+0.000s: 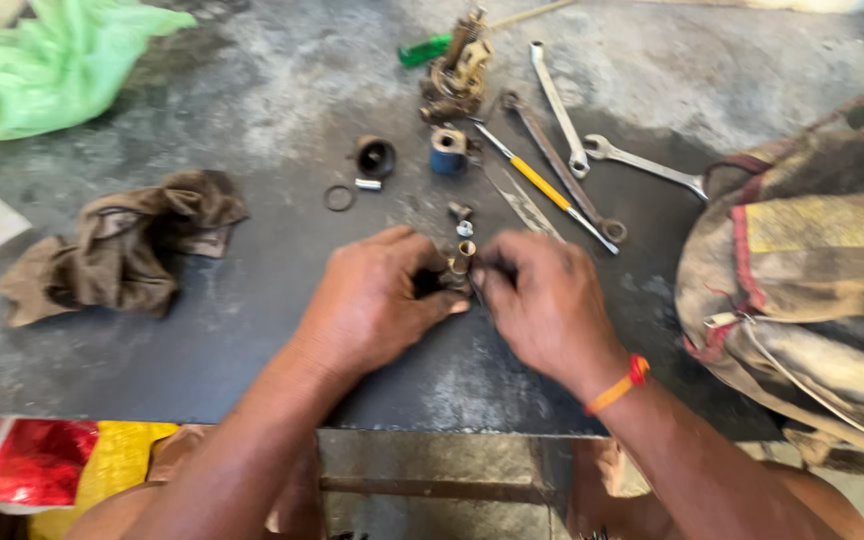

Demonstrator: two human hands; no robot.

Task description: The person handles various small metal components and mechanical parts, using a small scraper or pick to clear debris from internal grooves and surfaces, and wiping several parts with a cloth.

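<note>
My left hand [372, 300] and my right hand [542, 300] meet over the grey concrete floor [252, 310]. Together they grip a small brass fitting [462, 258] with a short tube standing up between the fingertips. The left fingers wrap its dark body from the left. From the right, the fingertips of the other hand pinch it; that wrist wears an orange thread band [617, 388]. Most of the fitting is hidden by the fingers.
Just beyond the hands lie small nuts [461, 218], a blue-capped cylinder [448, 150], a black rubber cup [375, 157], a ring [339, 198], a brass assembly [457, 75], a yellow-handled screwdriver [542, 185] and three spanners [557, 100]. A brown rag [122, 245] lies left, a worn sack [812, 280] right, green plastic [42, 65] far left.
</note>
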